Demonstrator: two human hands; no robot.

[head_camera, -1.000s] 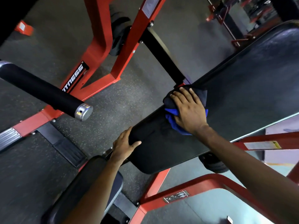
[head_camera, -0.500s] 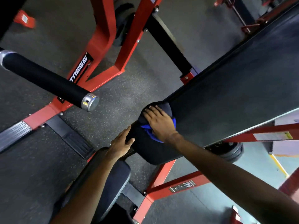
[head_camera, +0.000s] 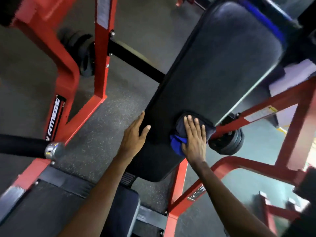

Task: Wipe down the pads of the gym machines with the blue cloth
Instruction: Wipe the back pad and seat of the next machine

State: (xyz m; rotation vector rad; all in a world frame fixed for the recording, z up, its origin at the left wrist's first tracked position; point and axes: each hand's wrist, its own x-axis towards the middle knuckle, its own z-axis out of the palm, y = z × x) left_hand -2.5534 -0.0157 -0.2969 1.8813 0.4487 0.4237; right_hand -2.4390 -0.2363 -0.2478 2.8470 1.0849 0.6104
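Head view: fingers [head_camera: 189, 124] of right hand [head_camera: 194, 142] lie straight, flat on the blue cloth [head_camera: 176, 146], bunched near the black pad's [head_camera: 213, 65] right edge. Left hand [head_camera: 133, 135], fingers straight, rests on its left edge. Cloth looks soft, light, bunch-prone: press flat over its middle, don't pinch.

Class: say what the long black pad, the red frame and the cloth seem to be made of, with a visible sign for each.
Pad: probably vinyl over foam; matte black, dull sheen, rounded end. Frame: likely painted steel tube; glossy red, square-edged, bolted. Cloth: soft fabric, perhaps microfibre; it bunches in folds, blue and dark.
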